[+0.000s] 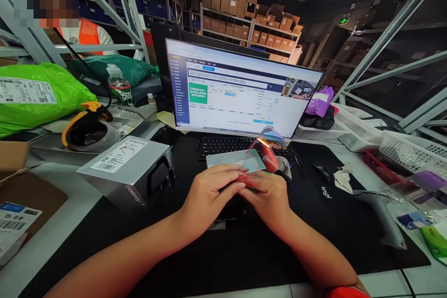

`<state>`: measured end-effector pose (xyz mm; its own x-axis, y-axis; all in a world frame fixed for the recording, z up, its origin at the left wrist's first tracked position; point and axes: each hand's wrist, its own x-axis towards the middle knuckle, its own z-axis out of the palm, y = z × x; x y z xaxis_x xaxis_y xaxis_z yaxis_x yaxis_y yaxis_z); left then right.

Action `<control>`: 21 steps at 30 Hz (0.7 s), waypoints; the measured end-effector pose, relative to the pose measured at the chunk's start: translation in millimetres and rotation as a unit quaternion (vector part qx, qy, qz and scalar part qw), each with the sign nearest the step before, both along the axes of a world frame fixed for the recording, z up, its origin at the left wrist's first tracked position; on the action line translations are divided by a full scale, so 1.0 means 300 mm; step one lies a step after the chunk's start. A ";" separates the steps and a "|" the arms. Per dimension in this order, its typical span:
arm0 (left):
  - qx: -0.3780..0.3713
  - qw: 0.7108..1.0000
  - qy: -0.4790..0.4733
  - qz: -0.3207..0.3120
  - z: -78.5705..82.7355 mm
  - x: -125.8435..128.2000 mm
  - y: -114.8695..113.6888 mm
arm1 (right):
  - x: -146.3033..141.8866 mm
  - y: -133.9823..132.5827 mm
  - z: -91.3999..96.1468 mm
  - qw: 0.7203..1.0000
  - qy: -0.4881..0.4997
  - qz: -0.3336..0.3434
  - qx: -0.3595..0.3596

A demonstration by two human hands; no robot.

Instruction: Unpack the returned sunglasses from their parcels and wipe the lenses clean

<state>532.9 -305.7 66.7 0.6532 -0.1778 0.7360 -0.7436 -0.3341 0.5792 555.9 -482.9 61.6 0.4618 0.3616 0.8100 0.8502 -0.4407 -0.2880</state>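
Observation:
My left hand and my right hand meet over the dark desk mat, thumbs and fingers pinched together. Between their fingertips is a crinkled clear plastic film with a reddish edge, standing up towards the monitor. A flat pale-green card-like piece extends from behind the fingers of my left hand; whether it is gripped or lies behind, I cannot tell. Just beyond, a red and grey object rests by the keyboard, partly hidden by the film. Left of my hands stands a grey Wokering box with a white label.
A monitor stands behind the keyboard. A barcode scanner and white baskets are on the right. On the left are goggles, a bottle, a green parcel and a cardboard box. A person in an orange vest is beyond.

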 end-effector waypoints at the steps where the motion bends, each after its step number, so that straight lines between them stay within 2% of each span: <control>1: -0.006 1.000 0.004 0.005 0.004 0.000 0.002 | -0.001 -0.009 0.008 1.000 0.013 -0.003 -0.011; 4: -0.009 0.999 0.041 0.021 0.029 -0.001 0.019 | -0.001 -0.073 0.060 0.994 0.067 -0.038 -0.082; 7: -0.004 0.996 0.092 0.018 0.066 0.001 0.047 | 0.017 -0.194 0.127 0.969 0.136 -0.117 -0.168; 9: 0.005 0.993 0.117 -0.008 0.090 0.005 0.065 | 0.045 -0.281 0.156 0.962 0.166 -0.162 -0.143; 11: 0.022 0.988 0.142 -0.050 0.108 0.009 0.079 | 0.083 -0.342 0.168 0.965 0.177 -0.177 -0.073; 13: 0.050 0.977 0.171 -0.113 0.120 0.011 0.086 | 0.119 -0.365 0.169 0.974 0.181 -0.130 -0.026; 17: 0.099 0.944 0.220 -0.223 0.128 0.016 0.093 | 0.141 -0.344 0.178 0.977 0.200 0.052 -0.050; 19: 0.111 0.935 0.233 -0.244 0.129 0.023 0.098 | 0.124 -0.341 0.197 0.973 0.204 0.096 -0.054; 21: 0.115 0.931 0.236 -0.255 0.129 0.039 0.104 | 0.098 -0.356 0.222 0.971 0.204 0.110 -0.050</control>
